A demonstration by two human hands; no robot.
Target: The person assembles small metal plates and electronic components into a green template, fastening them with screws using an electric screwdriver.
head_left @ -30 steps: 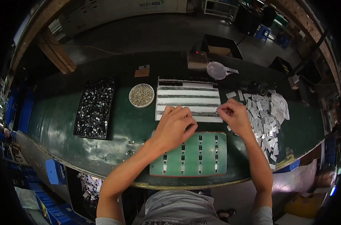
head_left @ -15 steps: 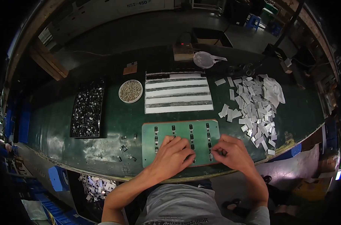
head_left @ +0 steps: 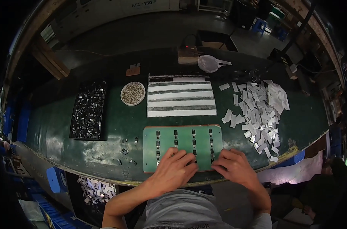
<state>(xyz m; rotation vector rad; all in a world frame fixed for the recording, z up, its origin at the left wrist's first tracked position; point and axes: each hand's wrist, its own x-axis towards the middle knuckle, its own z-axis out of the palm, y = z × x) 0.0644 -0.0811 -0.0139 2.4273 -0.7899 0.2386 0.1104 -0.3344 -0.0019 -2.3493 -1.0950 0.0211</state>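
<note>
A green board (head_left: 150, 131) lies near the front edge of the bench, bearing rows of small black three-legged electronic components (head_left: 193, 143). Over its lower middle bends my left hand (head_left: 173, 168), fingers curled and closed, hiding part of the board and whatever they hold. My right hand (head_left: 236, 166) is at the board's lower right corner, with thumb and fingers pinched beside the nearest component (head_left: 212, 161) of the right column. What lies between those fingertips is too small to make out.
A black tray of components (head_left: 87, 110) and a round dish of small metal parts (head_left: 133, 93) stand left. Beyond the board lies a white-striped panel (head_left: 181, 97). Flat silvery plates (head_left: 259, 114) pile up right, beside a white cloth (head_left: 277, 95). Loose components (head_left: 124, 152) lie left of the board.
My right hand has moved a little toward the board's near edge. The dark bit seen by its fingers earlier no longer shows. My left hand stays over the lower middle. The view has shifted slightly.
</note>
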